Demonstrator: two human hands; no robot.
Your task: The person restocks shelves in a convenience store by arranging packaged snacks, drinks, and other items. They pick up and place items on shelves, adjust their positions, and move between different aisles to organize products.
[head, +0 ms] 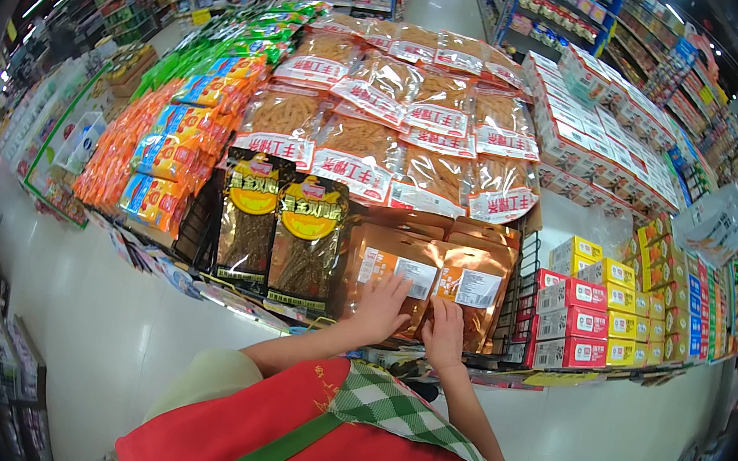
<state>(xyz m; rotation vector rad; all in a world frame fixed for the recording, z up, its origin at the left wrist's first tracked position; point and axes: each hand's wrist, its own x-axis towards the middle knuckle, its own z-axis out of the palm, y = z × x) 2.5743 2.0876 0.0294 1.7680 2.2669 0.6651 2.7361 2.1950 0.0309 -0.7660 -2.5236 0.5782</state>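
Observation:
My left hand (pixel 379 310) lies on the front of a copper-coloured foil pouch (pixel 367 247), its fingers flat and the thumb pointing right. On the neighbouring foil pouch (pixel 476 324), my right hand (pixel 445 338) touches the left edge with its fingers close together; whether it grips the film is hidden. Both pouches stand upright side by side and bear white printed labels. More copper pouches (pixel 404 217) stand behind them. Left of these lean two black-and-gold snack bags (pixel 307 244) with clear lower windows.
A black wire divider (pixel 527 276) separates the pouches from red boxes (pixel 573 322) and yellow boxes (pixel 623 328). Clear bags of brown snack sticks (pixel 359 140) cover the stand behind. Orange packets (pixel 158 165) hang at left; white cartons (pixel 598 140) are stacked at right.

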